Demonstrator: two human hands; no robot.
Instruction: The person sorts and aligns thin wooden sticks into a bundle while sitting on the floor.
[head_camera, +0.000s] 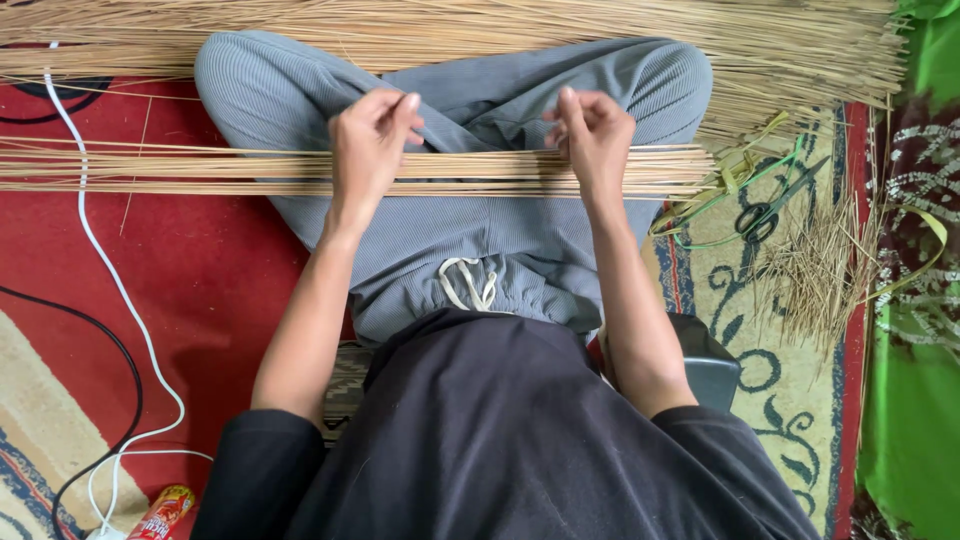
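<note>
Both grips pinch: left hand (368, 140) and right hand (594, 135) nip thin straw stalks (200, 168) lying across the lap. Stalks look light, stiff, brittle; best held mid-length, fingers pressed together.

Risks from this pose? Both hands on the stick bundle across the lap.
1. The stick bundle lies loose across the lap; both ends overhang unsupported, so single sticks may slide out as the left hand and right hand pinch at it.
2. The scissors lie close by the right knee; a leg shift might catch them.
</note>
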